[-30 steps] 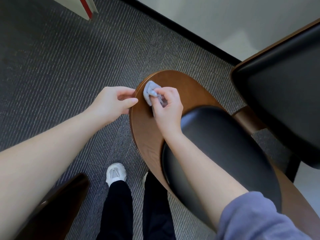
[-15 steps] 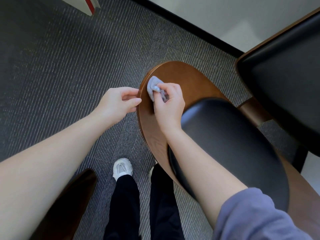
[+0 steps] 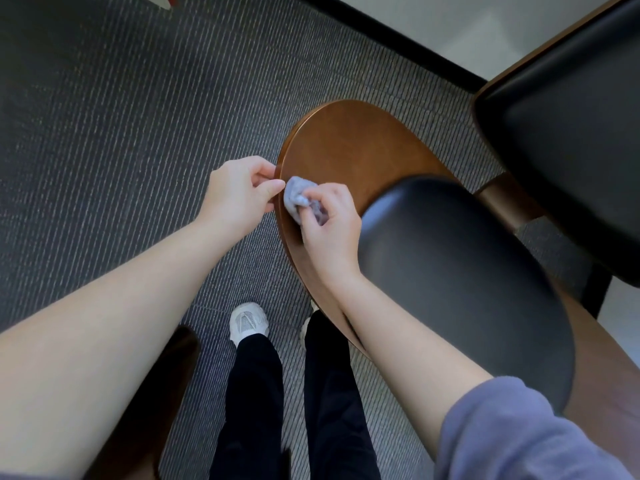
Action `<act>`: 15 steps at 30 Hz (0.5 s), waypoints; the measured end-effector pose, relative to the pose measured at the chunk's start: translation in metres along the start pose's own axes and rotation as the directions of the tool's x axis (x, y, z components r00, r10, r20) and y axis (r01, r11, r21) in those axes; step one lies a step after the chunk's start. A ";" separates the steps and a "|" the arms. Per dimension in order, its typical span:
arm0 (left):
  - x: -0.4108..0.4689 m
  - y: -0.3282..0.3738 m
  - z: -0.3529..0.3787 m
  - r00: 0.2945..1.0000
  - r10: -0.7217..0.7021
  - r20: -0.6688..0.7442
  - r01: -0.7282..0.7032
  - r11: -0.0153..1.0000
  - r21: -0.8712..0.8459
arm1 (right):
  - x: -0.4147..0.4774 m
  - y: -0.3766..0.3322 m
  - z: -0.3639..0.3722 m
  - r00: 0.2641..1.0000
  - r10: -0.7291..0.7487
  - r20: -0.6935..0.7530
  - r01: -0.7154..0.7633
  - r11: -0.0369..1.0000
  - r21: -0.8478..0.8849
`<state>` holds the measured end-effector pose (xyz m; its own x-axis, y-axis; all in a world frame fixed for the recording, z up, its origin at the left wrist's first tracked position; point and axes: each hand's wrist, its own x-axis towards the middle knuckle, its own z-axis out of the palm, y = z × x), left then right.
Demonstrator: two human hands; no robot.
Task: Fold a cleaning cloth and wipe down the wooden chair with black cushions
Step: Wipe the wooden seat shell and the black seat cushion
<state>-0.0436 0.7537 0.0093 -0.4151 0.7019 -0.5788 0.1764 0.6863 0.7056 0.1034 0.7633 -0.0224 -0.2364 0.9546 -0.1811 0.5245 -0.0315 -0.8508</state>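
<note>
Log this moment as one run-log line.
right hand: cloth bunched, pressed on wooden backrest | left hand: pinching backrest edge | stage: wiping

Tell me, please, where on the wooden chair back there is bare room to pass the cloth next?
Free: the rounded far end of the wooden chair back, bordered by carpet beyond and the black cushion nearer. Crowded: the left edge, where the left hand grips the rim beside the right hand bunching the grey cloth.

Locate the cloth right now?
Head view, centre: the grey cloth is bunched in the right hand, pressed on the left edge of the wooden chair back, beside the left hand.
</note>
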 end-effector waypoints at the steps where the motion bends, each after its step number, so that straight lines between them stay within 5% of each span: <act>1: 0.000 0.002 0.000 1.000 -0.007 0.000 0.007 1.000 0.015 | -0.010 0.006 -0.002 0.999 0.008 0.040 -0.007 1.000 -0.024; 15: -0.004 0.001 0.003 0.999 0.046 -0.003 -0.045 0.994 0.096 | -0.051 0.033 -0.009 0.985 0.118 0.124 -0.112 0.992 -0.051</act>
<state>-0.0391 0.7527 0.0111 -0.4093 0.7320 -0.5447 0.2801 0.6690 0.6885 0.1403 0.7166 -0.0372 -0.2724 0.9002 -0.3399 0.5889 -0.1234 -0.7987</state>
